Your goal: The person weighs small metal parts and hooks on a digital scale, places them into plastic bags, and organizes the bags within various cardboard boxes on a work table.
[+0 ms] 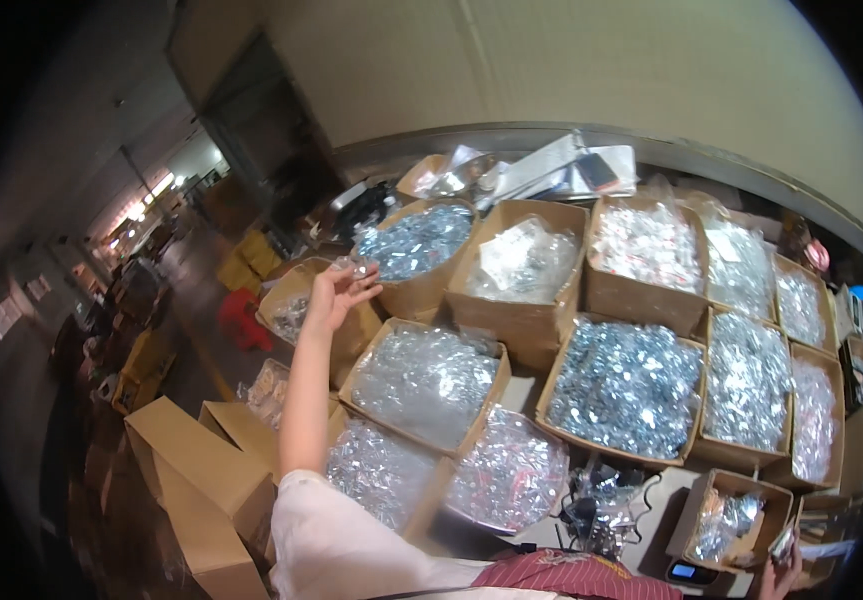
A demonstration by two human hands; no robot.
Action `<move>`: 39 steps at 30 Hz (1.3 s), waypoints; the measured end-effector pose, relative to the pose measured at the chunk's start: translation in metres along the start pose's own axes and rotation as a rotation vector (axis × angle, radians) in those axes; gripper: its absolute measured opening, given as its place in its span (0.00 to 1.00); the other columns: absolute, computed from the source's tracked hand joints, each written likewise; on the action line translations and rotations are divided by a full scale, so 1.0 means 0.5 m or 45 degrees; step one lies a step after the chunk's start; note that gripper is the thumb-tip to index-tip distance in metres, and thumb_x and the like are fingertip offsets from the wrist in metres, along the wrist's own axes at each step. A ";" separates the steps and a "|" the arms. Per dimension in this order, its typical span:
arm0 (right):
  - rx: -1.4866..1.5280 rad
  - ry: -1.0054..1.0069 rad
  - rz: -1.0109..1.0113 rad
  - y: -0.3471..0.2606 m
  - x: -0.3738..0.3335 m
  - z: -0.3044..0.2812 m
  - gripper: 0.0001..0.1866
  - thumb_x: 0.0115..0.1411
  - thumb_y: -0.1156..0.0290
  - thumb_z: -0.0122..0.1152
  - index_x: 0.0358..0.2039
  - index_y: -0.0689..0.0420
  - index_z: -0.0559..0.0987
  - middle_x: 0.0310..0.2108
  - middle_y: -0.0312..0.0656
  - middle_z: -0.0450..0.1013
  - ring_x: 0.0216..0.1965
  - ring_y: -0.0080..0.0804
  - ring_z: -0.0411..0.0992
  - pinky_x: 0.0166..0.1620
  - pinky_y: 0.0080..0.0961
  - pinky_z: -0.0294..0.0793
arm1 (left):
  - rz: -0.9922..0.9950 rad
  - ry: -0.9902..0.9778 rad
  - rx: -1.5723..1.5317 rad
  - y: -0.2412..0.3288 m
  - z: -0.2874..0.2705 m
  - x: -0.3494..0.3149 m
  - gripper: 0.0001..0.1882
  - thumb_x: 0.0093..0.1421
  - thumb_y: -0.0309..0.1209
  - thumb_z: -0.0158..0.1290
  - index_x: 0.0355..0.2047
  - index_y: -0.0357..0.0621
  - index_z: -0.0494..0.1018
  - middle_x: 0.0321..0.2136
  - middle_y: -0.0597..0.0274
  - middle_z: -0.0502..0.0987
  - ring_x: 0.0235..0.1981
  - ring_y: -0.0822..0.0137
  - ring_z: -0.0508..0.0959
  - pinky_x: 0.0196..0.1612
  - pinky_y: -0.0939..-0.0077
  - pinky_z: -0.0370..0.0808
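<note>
My left hand (339, 293) reaches out over the boxes at the far left. Its fingers pinch a small clear plastic packet (355, 266), beside a carton of bluish packets (417, 243). My right hand (781, 577) is at the lower right edge, only partly in view, with its fingers around a small silvery packet (782, 545). Next to it stands a small carton (708, 480) with a few clear packets inside. That carton rests on a scale (686, 572) with a lit display.
Several open cartons of clear and silvery packets, such as a carton of blue-silver packets (627, 388), crowd the table. An empty-looking cardboard box (191, 455) stands at the left. Papers and a phone (596, 172) lie at the back. A red stool (243, 318) is on the floor.
</note>
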State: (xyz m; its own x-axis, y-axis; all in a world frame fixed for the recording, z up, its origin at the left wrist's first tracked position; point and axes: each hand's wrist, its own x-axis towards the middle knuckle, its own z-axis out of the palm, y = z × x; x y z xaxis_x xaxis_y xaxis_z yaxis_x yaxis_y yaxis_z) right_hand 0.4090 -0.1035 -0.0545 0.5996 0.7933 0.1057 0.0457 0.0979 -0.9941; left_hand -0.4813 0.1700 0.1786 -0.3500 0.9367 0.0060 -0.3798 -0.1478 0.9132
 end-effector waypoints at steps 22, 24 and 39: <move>1.285 0.135 0.673 0.006 -0.008 -0.033 0.21 0.62 0.77 0.53 0.57 0.64 0.71 0.49 0.52 0.75 0.46 0.44 0.76 0.44 0.41 0.80 | -1.603 -0.948 -0.469 -0.461 0.727 -0.430 0.26 0.69 0.30 0.38 0.56 0.11 0.53 0.57 0.16 0.60 0.60 0.24 0.62 0.56 0.42 0.76; 1.236 0.112 0.645 0.000 -0.010 -0.020 0.21 0.62 0.77 0.52 0.56 0.65 0.71 0.49 0.53 0.74 0.45 0.45 0.76 0.43 0.41 0.81 | -1.659 -0.991 -0.472 -0.486 0.770 -0.458 0.26 0.69 0.29 0.37 0.56 0.10 0.52 0.57 0.16 0.59 0.60 0.24 0.62 0.56 0.42 0.76; 1.208 0.110 0.646 -0.024 -0.013 -0.009 0.22 0.61 0.77 0.52 0.57 0.64 0.69 0.52 0.55 0.73 0.49 0.48 0.76 0.48 0.43 0.81 | -1.724 -1.037 -0.422 -0.550 0.903 -0.522 0.33 0.59 0.29 0.34 0.60 0.12 0.49 0.58 0.19 0.60 0.59 0.25 0.64 0.55 0.40 0.76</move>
State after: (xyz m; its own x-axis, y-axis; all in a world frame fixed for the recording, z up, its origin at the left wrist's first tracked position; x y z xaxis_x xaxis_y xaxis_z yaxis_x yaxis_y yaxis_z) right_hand 0.4081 -0.1124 -0.0433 0.4307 0.8307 -0.3527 -0.8393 0.2250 -0.4948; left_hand 0.1009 0.1093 0.1098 0.8625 0.3254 -0.3876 -0.2132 0.9282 0.3049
